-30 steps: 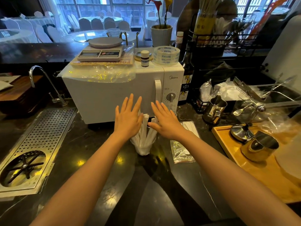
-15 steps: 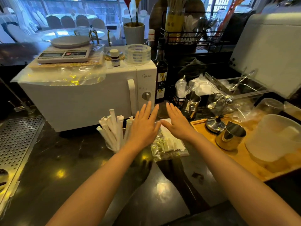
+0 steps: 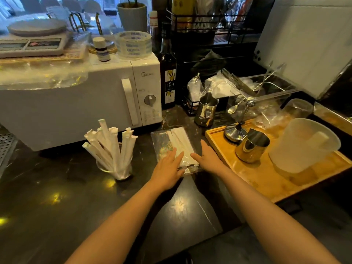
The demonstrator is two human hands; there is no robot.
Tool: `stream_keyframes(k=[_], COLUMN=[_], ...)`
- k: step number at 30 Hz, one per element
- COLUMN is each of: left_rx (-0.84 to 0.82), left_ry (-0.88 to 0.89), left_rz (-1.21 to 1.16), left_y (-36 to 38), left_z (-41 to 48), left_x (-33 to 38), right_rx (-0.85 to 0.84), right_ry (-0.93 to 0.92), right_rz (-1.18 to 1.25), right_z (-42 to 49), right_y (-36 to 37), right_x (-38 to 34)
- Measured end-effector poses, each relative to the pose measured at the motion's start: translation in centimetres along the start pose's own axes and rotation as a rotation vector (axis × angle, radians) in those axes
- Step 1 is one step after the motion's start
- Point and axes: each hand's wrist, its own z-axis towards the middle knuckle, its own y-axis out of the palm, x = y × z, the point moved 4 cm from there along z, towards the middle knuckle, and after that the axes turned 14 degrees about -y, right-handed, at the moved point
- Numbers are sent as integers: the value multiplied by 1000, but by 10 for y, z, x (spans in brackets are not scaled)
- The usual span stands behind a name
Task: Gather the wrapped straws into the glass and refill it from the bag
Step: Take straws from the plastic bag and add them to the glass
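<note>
Clear plastic bag (image 3: pixel 167 147) lay on the bench beside the glass (image 3: pixel 116 168); my left hand (image 3: pixel 168 168) and right hand (image 3: pixel 207 159) were open, seemingly touching it. Pinning one end would help.

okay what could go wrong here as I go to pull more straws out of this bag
The glass stands close beside your left hand, its wrapped straws fanned and top-heavy; an elbow swing could tip it. The bag is thin and crinkly on a glossy counter, so it may slide. The steel cup sits near your right hand.
</note>
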Motion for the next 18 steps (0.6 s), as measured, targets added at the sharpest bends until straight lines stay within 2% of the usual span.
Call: stream_keyframes(k=[3,8,14,18], left_rx=[-16,62,87,109], left_ry=[18,59,83,116], left_rz=[37,163,258,215], left_y=[10,13,12,1], left_z=[-2,-2,0,2], left_x=[3,9,14,14], right_rx=[-8,59,66,35], right_ry=[65,125,182,199], right_rz=[41,53,103,174], right_z=[-2,-2,-2,0], right_y=[7,10,13,11], right_x=[10,17,19,19])
